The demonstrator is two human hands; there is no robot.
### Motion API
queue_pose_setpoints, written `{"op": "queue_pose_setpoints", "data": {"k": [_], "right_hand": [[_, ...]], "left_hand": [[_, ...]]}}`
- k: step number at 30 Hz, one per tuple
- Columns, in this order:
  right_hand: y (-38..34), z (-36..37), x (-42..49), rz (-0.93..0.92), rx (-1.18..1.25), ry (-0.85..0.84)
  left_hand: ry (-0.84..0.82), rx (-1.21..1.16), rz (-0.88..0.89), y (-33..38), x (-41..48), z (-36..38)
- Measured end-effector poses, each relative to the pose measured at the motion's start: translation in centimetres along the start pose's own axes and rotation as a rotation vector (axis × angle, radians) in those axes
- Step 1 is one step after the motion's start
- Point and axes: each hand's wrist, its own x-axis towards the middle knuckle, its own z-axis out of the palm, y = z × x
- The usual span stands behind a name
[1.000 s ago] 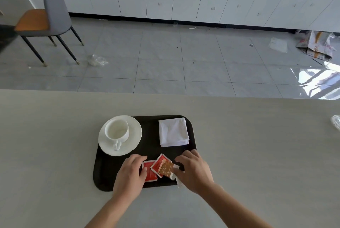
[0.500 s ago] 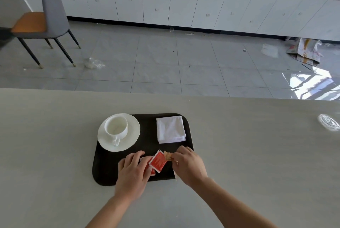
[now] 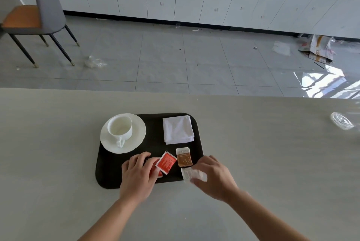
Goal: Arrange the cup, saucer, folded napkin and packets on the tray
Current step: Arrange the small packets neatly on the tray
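A black tray [image 3: 109,174] lies on the pale table. At its far left a white cup [image 3: 120,128] stands on a white saucer [image 3: 138,133]. A folded white napkin [image 3: 178,129] lies at the far right. Along the near side lie a red packet [image 3: 166,162] and a brown packet [image 3: 183,157]. My left hand [image 3: 139,175] rests with fingertips on another red packet [image 3: 155,171], mostly hidden beneath it. My right hand [image 3: 213,177] pinches a white packet [image 3: 191,175] at the tray's near right corner.
A clear plastic lid [image 3: 341,123] lies at the table's far right. Beyond the table's far edge is tiled floor with a grey chair [image 3: 41,10] at the left, scraps of litter and white cabinets.
My right hand has let go of the brown packet, which now lies flat on the tray, and moved right and nearer with the white packet. My left hand stays on the red packets.
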Motion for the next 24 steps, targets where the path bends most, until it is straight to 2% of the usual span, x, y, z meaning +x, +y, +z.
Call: {"op": "queue_pose_setpoints", "data": {"k": [2,3,9,12,16,18,24], "right_hand": [[0.0,0.2,-0.8,-0.034,-0.082,-0.104],[-0.1,0.4,-0.9,-0.038,-0.092,-0.102],[-0.5,0.5,-0.4,-0.01,-0.028,0.083],[-0.6,0.3,0.4,0.137,0.121,0.105],[-0.8,0.1,2.4,0.489,0.451,0.019],[-1.0,0.1,3.3,0.626,0.597,0.03],[-1.2,0.6,4.5,0.721,0.669,0.074]], "left_hand": [[0.001,0.001,-0.004,0.1,0.0,0.0],[0.001,0.005,-0.004,0.1,0.0,0.0],[0.008,0.018,0.001,0.1,0.0,0.0],[0.01,0.018,0.002,0.1,0.0,0.1],[0.007,0.004,-0.002,0.1,0.0,0.1],[0.011,-0.001,-0.003,0.1,0.0,0.1],[0.013,0.01,0.0,0.0,0.0,0.0]]}}
